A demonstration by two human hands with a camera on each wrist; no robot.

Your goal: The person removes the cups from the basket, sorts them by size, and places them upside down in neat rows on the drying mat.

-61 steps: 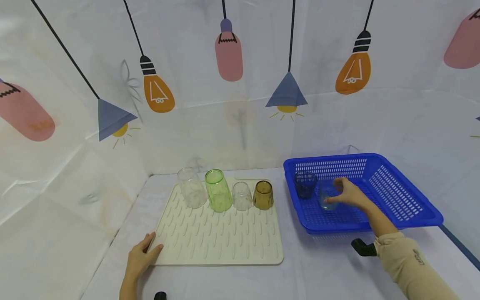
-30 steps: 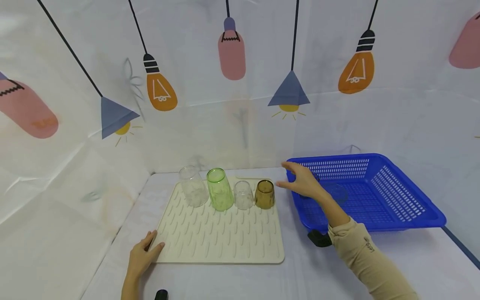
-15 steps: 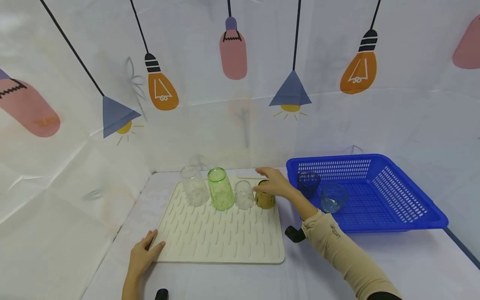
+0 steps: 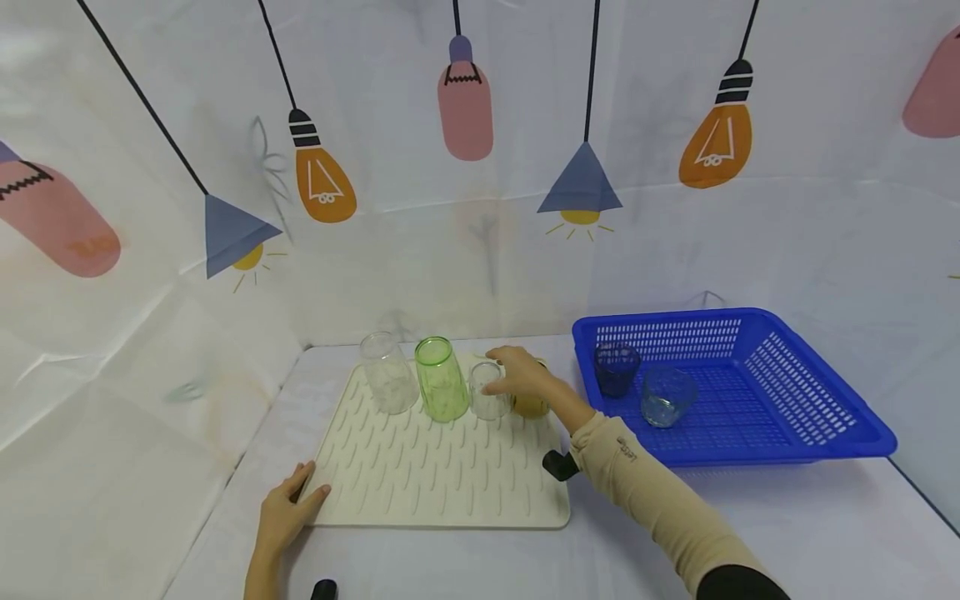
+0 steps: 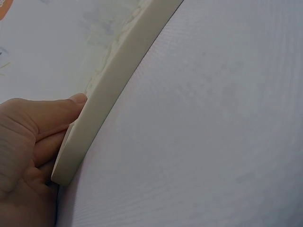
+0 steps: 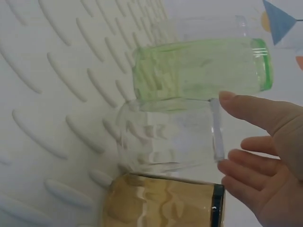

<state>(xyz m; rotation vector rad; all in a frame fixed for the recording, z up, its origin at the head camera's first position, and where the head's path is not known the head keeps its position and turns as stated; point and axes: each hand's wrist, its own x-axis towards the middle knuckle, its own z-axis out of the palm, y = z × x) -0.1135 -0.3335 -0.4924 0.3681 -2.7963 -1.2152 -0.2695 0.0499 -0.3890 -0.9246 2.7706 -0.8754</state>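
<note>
My left hand (image 4: 285, 506) grips the near left corner of a cream ribbed drying mat (image 4: 442, 483), thumb on top and fingers along its side edge. Along the mat's back stand a tall clear glass (image 4: 388, 379), a green glass (image 4: 441, 383), a short clear glass (image 4: 489, 398) and an amber glass (image 4: 531, 406). My right hand (image 4: 521, 373) is at the rim of the short clear glass, thumb and fingers spread on either side of it; firm contact is unclear. It partly covers the amber glass. In the right wrist view the short glass (image 6: 168, 135) lies between green and amber.
A blue plastic basket (image 4: 780, 454) stands on the right, holding a dark blue glass (image 4: 617, 371) and a pale blue glass (image 4: 667, 398). White cloth (image 4: 450, 567) covers the table. Behind rises a white sheet (image 4: 420, 267) printed with lamps.
My right hand left the pale blue glass standing in the basket and moved leftwards with nothing in it, past the amber glass to the short clear one. My left hand stayed at the mat's corner.
</note>
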